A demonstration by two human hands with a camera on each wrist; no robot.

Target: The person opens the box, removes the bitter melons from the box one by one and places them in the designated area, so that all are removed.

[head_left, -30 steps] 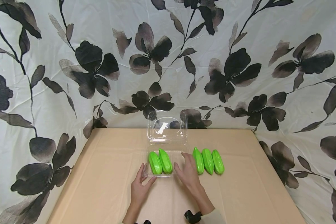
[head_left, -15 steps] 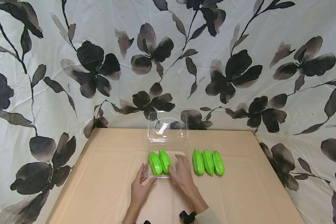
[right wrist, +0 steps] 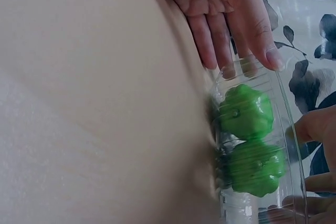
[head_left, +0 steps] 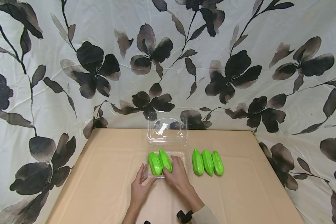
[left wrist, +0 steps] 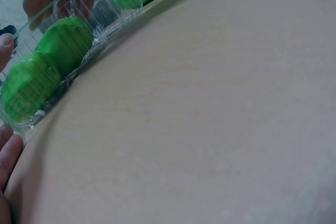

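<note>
A clear plastic clamshell container [head_left: 180,152] stands on the table with its lid [head_left: 167,127] raised at the back. Two glossy green, ridged, cucumber-shaped vegetables [head_left: 155,163] lie side by side in its left part. My left hand [head_left: 140,186] holds the front left corner, its thumb over the rim [right wrist: 283,95] in the right wrist view. My right hand [head_left: 179,175] reaches into the container beside the second green vegetable [head_left: 164,160]. Its thumb and forefinger lie along that vegetable's right side, seemingly touching it; the other fingertips are hidden in the head view.
Three more green vegetables [head_left: 207,161] lie in a row on the tan tabletop [head_left: 106,161], just right of the container. Behind the table's back edge hangs a white cloth [head_left: 184,87] with dark flowers. A black wrist camera [head_left: 184,217] sits on the right wrist.
My right hand has moved left, from beside the three loose vegetables to the second vegetable in the container. The left hand and the container have hardly moved.
</note>
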